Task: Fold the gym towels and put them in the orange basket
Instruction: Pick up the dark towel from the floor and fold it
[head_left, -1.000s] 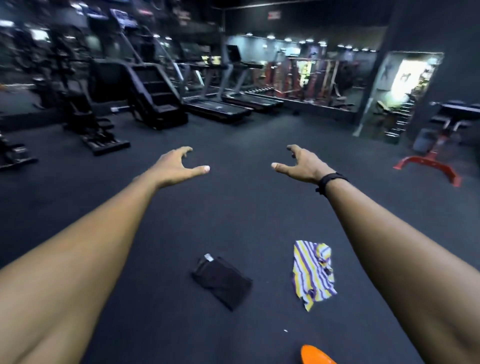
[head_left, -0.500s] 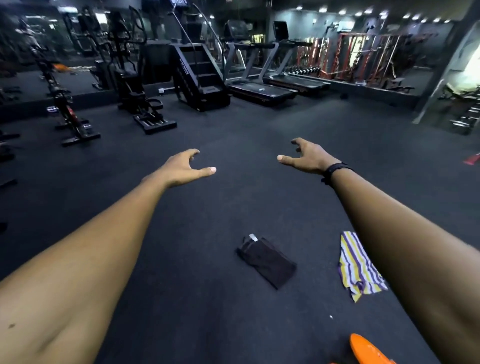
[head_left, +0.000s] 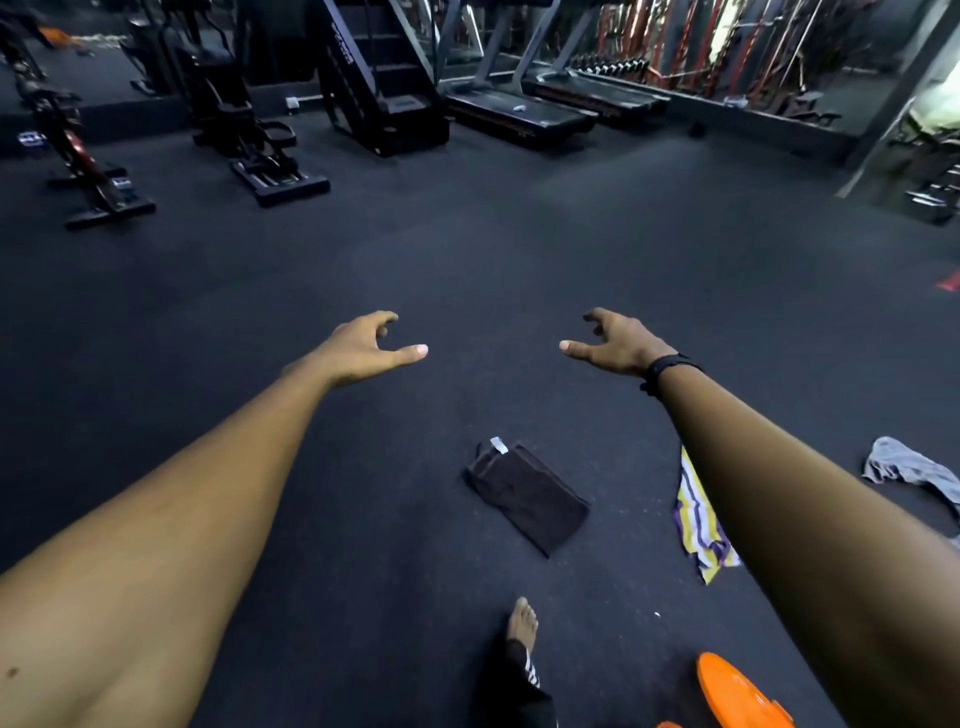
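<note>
A dark brown towel (head_left: 527, 496) with a white tag lies folded on the black gym floor below my hands. To its right a yellow, purple and white striped towel (head_left: 698, 525) lies crumpled, partly hidden by my right forearm. A grey towel (head_left: 906, 467) lies rumpled at the far right. The rim of the orange basket (head_left: 737, 693) shows at the bottom right. My left hand (head_left: 371, 345) and my right hand (head_left: 615, 340) are stretched out ahead, both empty with fingers apart, well above the towels.
My bare foot and dark trouser leg (head_left: 522, 654) stand on the floor next to the basket. Exercise bikes (head_left: 83, 156), a stair machine (head_left: 384, 88) and treadmills (head_left: 519, 111) line the far side. Open black floor lies between them and the towels.
The view has tilted down and shifted left, so the towels sit further right. The grey towel, my foot and more of the basket have come into view. Both hands stay open.
</note>
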